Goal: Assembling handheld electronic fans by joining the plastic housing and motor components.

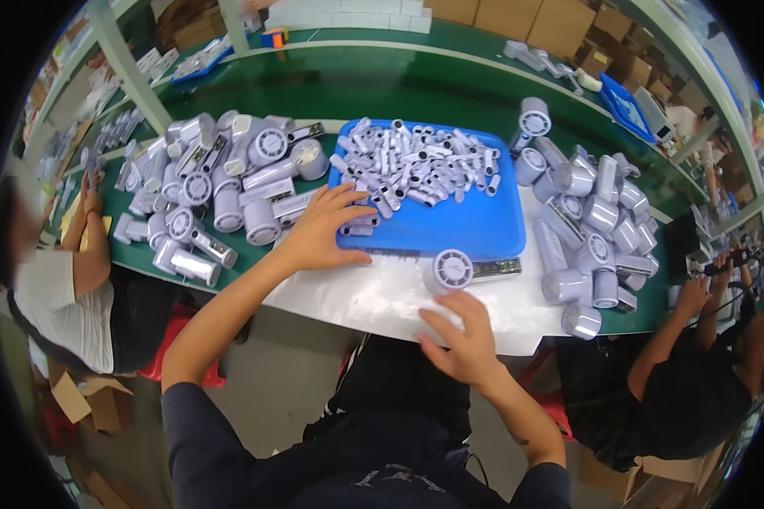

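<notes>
A blue tray (471,225) holds many small light-purple plastic pieces (437,161) with dark ends. My left hand (318,233) rests over the tray's near left corner, fingers spread across its rim beside a few of those pieces; whether it touches them I cannot tell. In front of the tray, on a white sheet (373,293), lies a light-purple handheld fan (452,270) with a round grille. Its handle points right and is uncovered, with dark inner parts showing. Just below the fan is my right hand (467,339), thumb and fingers apart, holding nothing.
Heaps of similar fans lie to the left (197,188) and right (598,250) of the tray on the green table (255,81). Co-workers sit at both sides, one in a white shirt (68,297), one in a dark shirt (696,399). Upright posts (127,64) frame the bench.
</notes>
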The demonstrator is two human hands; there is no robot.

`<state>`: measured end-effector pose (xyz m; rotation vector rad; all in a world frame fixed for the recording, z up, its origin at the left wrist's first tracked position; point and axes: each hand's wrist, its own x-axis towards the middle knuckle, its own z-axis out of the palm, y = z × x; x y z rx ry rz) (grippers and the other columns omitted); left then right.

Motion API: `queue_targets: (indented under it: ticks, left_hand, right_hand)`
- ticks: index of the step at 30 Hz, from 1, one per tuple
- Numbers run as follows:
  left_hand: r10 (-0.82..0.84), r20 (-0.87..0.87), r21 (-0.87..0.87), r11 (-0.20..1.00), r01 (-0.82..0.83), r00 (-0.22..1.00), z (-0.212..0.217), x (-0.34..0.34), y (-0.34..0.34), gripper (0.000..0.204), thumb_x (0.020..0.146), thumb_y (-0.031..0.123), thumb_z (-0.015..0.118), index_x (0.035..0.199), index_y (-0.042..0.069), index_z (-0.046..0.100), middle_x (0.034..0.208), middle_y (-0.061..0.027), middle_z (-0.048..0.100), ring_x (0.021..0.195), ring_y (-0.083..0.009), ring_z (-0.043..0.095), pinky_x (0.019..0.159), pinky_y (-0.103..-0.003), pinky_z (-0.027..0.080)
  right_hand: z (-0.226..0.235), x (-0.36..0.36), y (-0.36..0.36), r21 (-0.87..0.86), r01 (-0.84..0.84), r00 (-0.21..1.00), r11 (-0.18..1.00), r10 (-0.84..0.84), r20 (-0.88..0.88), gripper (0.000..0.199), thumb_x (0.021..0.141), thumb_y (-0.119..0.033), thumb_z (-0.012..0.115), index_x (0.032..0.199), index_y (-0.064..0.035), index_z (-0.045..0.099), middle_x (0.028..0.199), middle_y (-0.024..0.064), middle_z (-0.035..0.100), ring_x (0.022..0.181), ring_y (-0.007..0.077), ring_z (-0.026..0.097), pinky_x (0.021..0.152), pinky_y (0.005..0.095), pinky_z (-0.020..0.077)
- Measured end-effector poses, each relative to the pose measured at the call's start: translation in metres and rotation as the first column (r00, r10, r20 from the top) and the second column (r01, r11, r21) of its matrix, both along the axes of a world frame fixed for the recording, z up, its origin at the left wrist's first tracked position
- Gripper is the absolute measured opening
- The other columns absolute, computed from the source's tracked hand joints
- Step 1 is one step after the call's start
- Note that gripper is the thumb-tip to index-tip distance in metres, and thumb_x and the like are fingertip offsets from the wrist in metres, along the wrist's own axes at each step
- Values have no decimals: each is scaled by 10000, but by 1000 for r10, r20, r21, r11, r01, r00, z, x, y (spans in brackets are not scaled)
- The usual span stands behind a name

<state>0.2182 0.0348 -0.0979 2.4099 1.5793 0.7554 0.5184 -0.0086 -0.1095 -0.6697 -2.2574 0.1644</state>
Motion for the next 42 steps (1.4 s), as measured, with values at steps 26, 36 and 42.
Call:
queue_targets:
  ticks: [26, 36, 42]
  left_hand:
    - [18, 48, 112, 993, -23, 999, -22, -20, 8, 331, 709, 1, 672, 1020, 105, 721, 1138, -60, 663, 1203, -294, 511, 1023, -410, 402]
    - [40, 23, 92, 995, -42, 999, -18, -13, 2, 354, 714, 52, 691, 1060, 123, 710, 1190, -58, 642, 1251, -305, 466, 1061, -415, 364]
    - [115, 134, 205, 969, -141, 984, 8, -12, -42, 363, 782, 113, 697, 1141, 98, 649, 1215, -83, 615, 1211, -306, 493, 1021, -410, 382]
  right_hand:
    - [-19, -17, -26, -170, -284, 926, 944, 316, 209, 367, 799, -75, 660, 1157, -37, 590, 1209, 109, 583, 1161, 293, 538, 968, 464, 434]
    - [-24, -31, -22, -225, -232, 942, 946, 276, 191, 356, 834, -109, 646, 1179, -43, 584, 1258, 117, 551, 1211, 335, 484, 1006, 453, 401]
    - [-1, -23, -18, -377, -282, 930, 882, 348, 120, 362, 842, -172, 668, 1184, -67, 613, 1250, 132, 563, 1205, 333, 494, 998, 417, 414]
